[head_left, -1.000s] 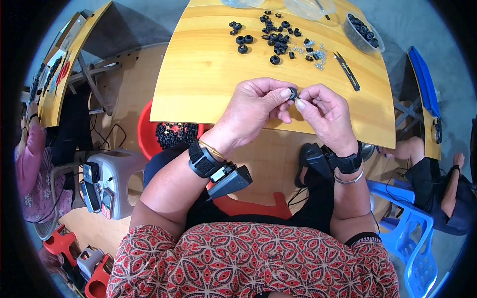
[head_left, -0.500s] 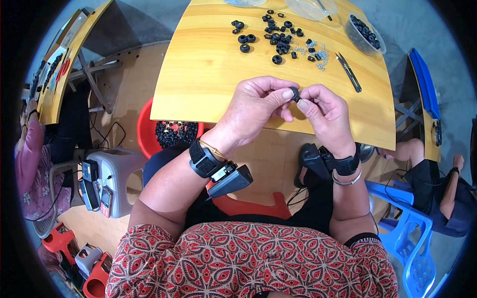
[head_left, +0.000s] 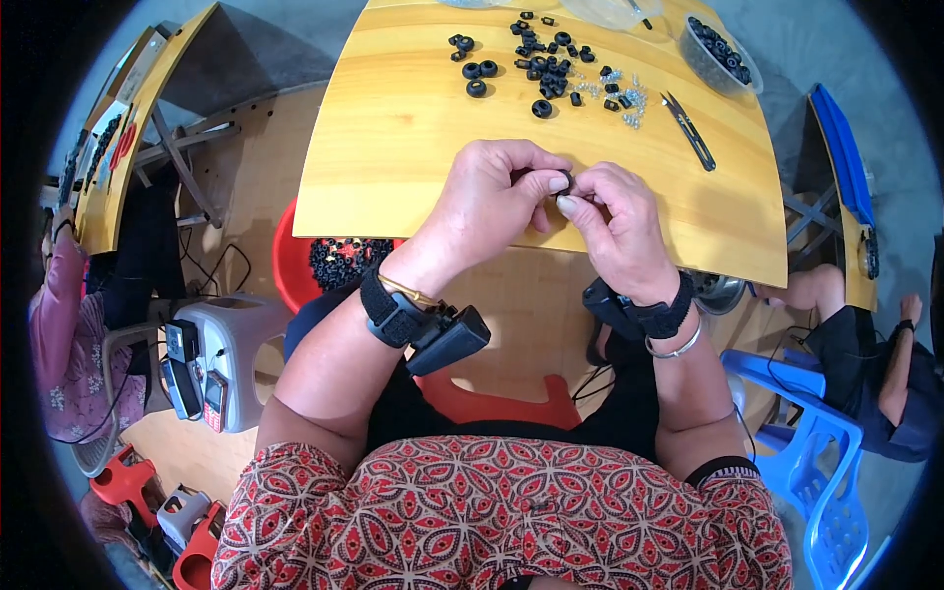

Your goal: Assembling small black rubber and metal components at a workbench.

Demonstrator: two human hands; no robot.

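Just over the near part of the yellow wooden table (head_left: pixel 383 167), both my hands meet at a small black round part (head_left: pixel 564 185). My left hand (head_left: pixel 492 202) pinches it between thumb and bent forefinger. From the other side, the thumb and fingers of my right hand (head_left: pixel 619 226) close on the same part, and the fingertips hide most of it. Beyond my hands lie loose black parts (head_left: pixel 542 108), some round like little wheels, some small and blocky. Tiny clear pieces (head_left: pixel 632 108) are scattered beside them.
Black thread snips (head_left: pixel 688 131) lie to the right, below a clear tub (head_left: pixel 723 59) of black parts. A red basin (head_left: pixel 285 258) with more parts stands under the table's left edge. People sit at both sides, near a grey stool (head_left: pixel 231 324) and a blue chair (head_left: pixel 787 379).
Both hands have shifted a little to the left with the black part, and my right hand has turned slightly. My fingers now cover more of the part.
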